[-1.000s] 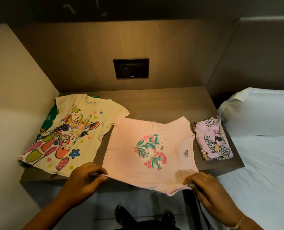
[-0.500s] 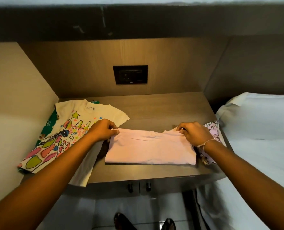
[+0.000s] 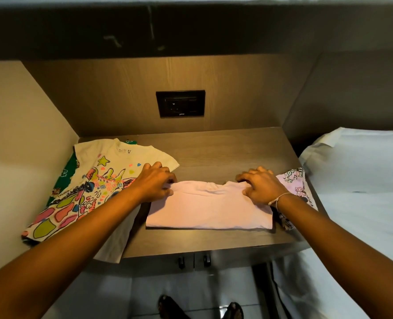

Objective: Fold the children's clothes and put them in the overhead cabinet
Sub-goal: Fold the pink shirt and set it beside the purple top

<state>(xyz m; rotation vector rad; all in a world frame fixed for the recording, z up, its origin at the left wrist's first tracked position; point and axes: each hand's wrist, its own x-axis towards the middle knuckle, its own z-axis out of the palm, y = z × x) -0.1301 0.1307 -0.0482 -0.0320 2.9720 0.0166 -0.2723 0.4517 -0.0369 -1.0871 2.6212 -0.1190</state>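
Observation:
A pale pink children's shirt [image 3: 209,207] lies folded in half on the wooden counter [image 3: 225,148], plain side up. My left hand [image 3: 155,184] rests on its far left corner, fingers curled onto the cloth. My right hand [image 3: 261,186] presses its far right corner, fingers bent over the edge. A cream shirt with a colourful giraffe print [image 3: 94,183] lies spread at the left, over a green garment [image 3: 64,174]. A folded lilac printed garment [image 3: 298,186] sits at the right, partly under my right wrist. A dark overhead cabinet front [image 3: 191,31] runs across the top.
A black wall socket [image 3: 180,103] sits in the back panel. A bed with white sheets [image 3: 361,192] adjoins the counter on the right. A beige wall closes the left side. Cabinet doors with small handles [image 3: 193,261] are below the counter edge.
The pink shirt, spread open with its flower print showing a second ago, now lies folded in half. Both hands moved from its near hem to its far edge.

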